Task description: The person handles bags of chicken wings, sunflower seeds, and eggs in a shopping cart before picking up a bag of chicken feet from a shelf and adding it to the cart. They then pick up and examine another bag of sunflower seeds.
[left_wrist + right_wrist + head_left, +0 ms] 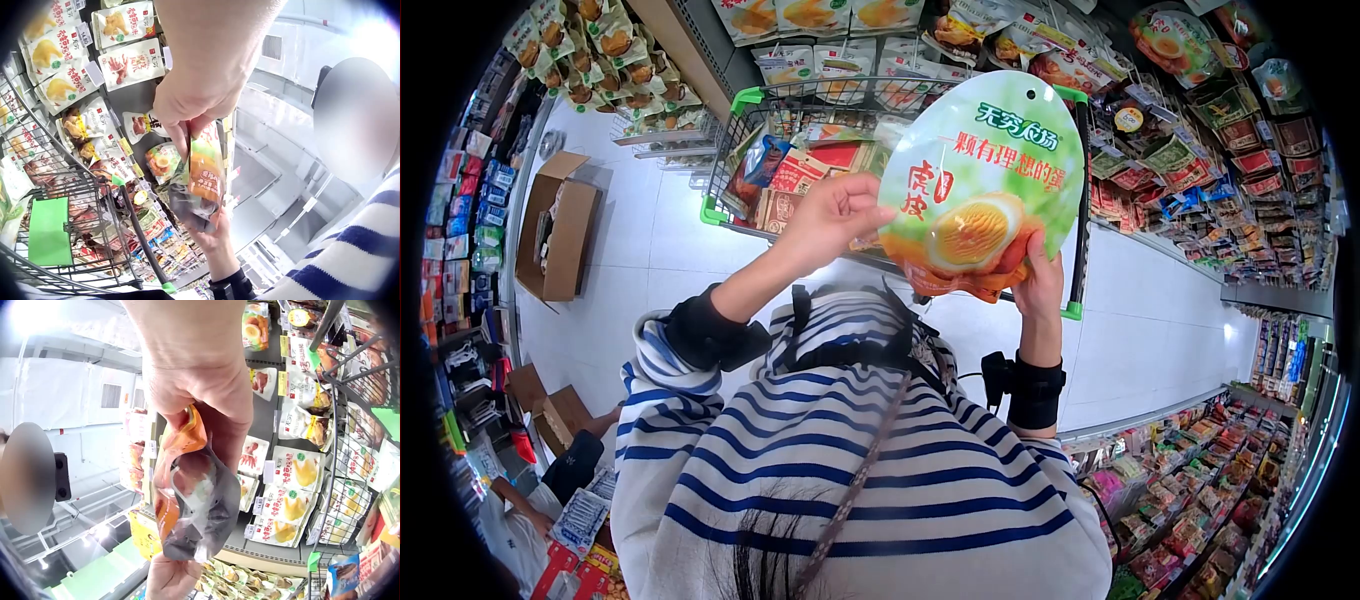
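An egg-shaped snack pouch [980, 190], green and white with a picture of a brown egg, is held up in front of the chest, its printed face toward the head camera. My left hand [830, 222] pinches its left edge between thumb and fingers. On the lower right, my right hand [1040, 280] grips the edge, thumb over the front and fingers behind. From the left wrist view the pouch [206, 165] appears edge-on between both hands. Its grey, partly see-through underside [206, 506] bulges in the right wrist view.
Behind the pouch stands a wire shopping cart [745, 98] with green corners, holding several snack packs [800, 170]. Shelves of bagged food [820, 65] line the far side and the right. Open cardboard boxes [560, 230] sit on the white floor at left. Another person [520, 520] is at lower left.
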Demonstrator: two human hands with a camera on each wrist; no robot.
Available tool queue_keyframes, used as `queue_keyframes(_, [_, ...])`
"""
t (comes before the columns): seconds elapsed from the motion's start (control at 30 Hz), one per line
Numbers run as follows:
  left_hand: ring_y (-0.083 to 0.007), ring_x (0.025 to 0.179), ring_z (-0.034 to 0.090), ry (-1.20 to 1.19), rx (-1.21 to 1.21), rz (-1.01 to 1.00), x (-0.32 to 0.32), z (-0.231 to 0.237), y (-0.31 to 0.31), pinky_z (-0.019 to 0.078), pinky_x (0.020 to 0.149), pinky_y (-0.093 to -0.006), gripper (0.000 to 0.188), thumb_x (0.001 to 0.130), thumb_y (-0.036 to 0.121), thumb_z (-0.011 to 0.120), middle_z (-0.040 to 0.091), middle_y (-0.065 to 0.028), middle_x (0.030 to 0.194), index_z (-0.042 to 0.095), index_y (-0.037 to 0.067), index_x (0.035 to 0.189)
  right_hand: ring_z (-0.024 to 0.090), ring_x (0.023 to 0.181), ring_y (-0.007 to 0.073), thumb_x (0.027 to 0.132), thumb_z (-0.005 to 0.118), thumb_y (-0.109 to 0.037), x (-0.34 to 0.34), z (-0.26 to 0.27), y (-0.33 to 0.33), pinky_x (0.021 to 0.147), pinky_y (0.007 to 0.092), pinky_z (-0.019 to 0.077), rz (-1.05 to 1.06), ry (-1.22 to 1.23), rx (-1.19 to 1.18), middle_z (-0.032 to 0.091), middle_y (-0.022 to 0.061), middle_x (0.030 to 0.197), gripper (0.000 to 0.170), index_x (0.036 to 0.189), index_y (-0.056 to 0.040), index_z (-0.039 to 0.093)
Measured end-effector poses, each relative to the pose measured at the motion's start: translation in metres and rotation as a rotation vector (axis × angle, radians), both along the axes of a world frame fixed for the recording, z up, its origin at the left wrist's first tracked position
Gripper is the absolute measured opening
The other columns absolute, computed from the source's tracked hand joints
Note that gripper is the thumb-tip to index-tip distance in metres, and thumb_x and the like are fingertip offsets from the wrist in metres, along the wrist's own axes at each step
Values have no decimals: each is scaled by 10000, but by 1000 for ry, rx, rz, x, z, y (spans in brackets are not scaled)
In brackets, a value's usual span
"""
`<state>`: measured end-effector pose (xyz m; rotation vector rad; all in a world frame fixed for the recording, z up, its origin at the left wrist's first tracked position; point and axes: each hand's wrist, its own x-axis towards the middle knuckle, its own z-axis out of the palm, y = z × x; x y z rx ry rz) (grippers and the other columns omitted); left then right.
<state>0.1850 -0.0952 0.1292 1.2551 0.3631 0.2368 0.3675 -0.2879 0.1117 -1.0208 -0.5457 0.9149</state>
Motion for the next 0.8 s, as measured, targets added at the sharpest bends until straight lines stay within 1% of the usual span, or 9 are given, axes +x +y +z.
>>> queue_keyframes(0.07, [-9, 612, 484, 11, 3, 17, 0, 9, -5, 386, 545, -150, 84, 805, 96, 530, 604, -13, 748, 516, 18, 833, 451, 1040, 197, 878, 388, -234, -2, 3, 1, 860, 332, 383, -23, 16, 5, 441, 106, 1144, 394, 1194, -10, 314])
queue_keyframes(0.17, [-26, 686, 528, 16, 6, -2, -1, 17, -8, 438, 614, -168, 83, 809, 91, 524, 614, -34, 790, 511, 12, 830, 487, 988, 179, 869, 419, -237, -4, 7, 5, 827, 304, 400, -59, 51, 19, 480, 102, 1098, 387, 1162, 10, 362])
queue_keyframes(0.27, [-51, 743, 551, 17, -35, -22, -3, 19, -9, 461, 686, -199, 88, 810, 86, 519, 613, -43, 815, 509, 6, 845, 486, 987, 179, 869, 419, -240, -2, 2, 3, 829, 305, 399, -61, 70, 13, 479, 102, 1099, 393, 1163, 13, 360])
queue_keyframes(0.47, [-67, 786, 553, 3, -68, -35, -3, 21, -11, 465, 700, -208, 135, 810, 89, 516, 608, -54, 859, 512, -1, 911, 487, 982, 176, 868, 424, -227, 0, 0, 3, 824, 303, 403, -55, 102, 26, 478, 97, 1100, 383, 1159, 13, 363])
queue_keyframes(0.57, [-79, 824, 552, 33, -7, -23, 0, 8, -10, 455, 731, -204, 153, 807, 92, 520, 610, -47, 850, 513, -4, 926, 495, 966, 174, 865, 430, -204, 2, -8, -1, 814, 304, 410, -101, 97, 1, 482, 100, 1092, 365, 1151, 14, 369])
queue_keyframes(0.6, [-78, 836, 544, 61, 29, -24, 2, 5, -9, 443, 739, -198, 179, 791, 90, 542, 603, -51, 881, 509, 1, 943, 499, 958, 175, 864, 432, -194, 5, -16, -5, 811, 305, 412, -130, 74, -19, 484, 103, 1088, 359, 1147, 16, 371])
queue_keyframes(0.67, [-83, 822, 541, 14, -49, 17, 9, -3, -14, 442, 723, -210, 274, 755, 86, 590, 589, -59, 927, 497, 13, 1003, 506, 944, 189, 860, 436, -184, 9, -25, -11, 810, 313, 413, -106, 39, -5, 499, 111, 1061, 349, 1140, 15, 378])
queue_keyframes(0.73, [-104, 817, 545, -8, 38, -86, 12, -7, -21, 447, 714, -229, 442, 687, 132, 672, 575, -68, 964, 473, 17, 1064, 506, 939, 187, 856, 444, -184, 6, -23, -13, 807, 315, 409, -81, 25, -31, 506, 106, 1038, 354, 1140, 15, 373])
queue_keyframes(0.8, [-148, 879, 525, 142, 128, -177, 17, -13, -30, 423, 789, -271, 555, 648, 131, 703, 556, -90, 995, 428, -9, 1109, 525, 870, 171, 850, 460, -194, -1, -24, -9, 747, 298, 426, -157, 16, -86, 529, 97, 986, 327, 1099, 11, 401])
